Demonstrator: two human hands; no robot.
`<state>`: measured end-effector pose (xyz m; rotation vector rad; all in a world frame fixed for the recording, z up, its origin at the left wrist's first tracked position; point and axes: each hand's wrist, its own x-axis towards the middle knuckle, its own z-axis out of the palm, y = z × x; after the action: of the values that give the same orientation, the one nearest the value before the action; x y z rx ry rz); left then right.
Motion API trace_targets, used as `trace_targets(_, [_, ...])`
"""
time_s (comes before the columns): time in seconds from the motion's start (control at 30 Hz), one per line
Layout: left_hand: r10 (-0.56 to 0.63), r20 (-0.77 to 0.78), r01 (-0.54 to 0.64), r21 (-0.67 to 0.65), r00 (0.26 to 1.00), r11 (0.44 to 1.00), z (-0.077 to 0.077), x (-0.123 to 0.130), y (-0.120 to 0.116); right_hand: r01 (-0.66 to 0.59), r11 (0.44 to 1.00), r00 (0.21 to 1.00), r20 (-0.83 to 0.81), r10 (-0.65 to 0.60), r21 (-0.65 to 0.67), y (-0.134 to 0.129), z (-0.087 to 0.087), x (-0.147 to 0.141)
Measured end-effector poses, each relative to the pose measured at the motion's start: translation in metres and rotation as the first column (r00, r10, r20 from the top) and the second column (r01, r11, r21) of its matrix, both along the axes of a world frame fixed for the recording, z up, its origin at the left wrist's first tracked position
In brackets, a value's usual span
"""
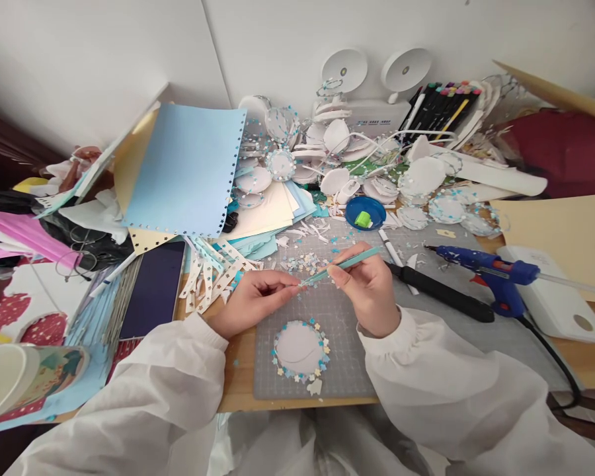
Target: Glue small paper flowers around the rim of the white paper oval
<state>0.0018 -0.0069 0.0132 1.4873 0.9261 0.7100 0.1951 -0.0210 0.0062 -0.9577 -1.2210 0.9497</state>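
Got teal tweezers around the middle of the frame, slanting down to the left, tips right up at the fingertips of the left hand. Looks like fiddly close-up work on something tiny, maybe a pinch-and-adjust step. Calls next for a light squeeze and steady fingertips, at a guess — no yanking.

Clamped around those tweezers with thumb and fingers: the right hand. On the left one, thumb and forefinger pressed together, just beside the tips; can't make out for certain anything between — way too small.

Just above the tips, a loose scatter of paper bits. Below the hands, near the bottom of the frame, a white disc ringed with little blue and cream shapes, flat on a grey cutting mat and touching neither hand.

Further out, punched paper strips to the left and a blue dish upper right of the tweezers. Over at the right, a blue glue gun; in the upper left, a big light-blue sheet. Along the upper middle, heaps of white discs.
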Motion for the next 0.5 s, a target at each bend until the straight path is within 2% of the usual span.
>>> trace_targets(0.2, [0.000,-0.014,0.000,-0.019,1.000,1.000,0.0013,0.0004,0.0006,-0.001,1.000,1.000,0.015,0.001,0.001,-0.0003,0.0006,0.0006])
trace_targets(0.5, [0.003,0.000,-0.003,0.027,1.000,1.000,0.0019,0.0004,0.0011,-0.014,1.000,0.999,0.042,0.013,0.023,-0.0016,0.0017,0.0013])
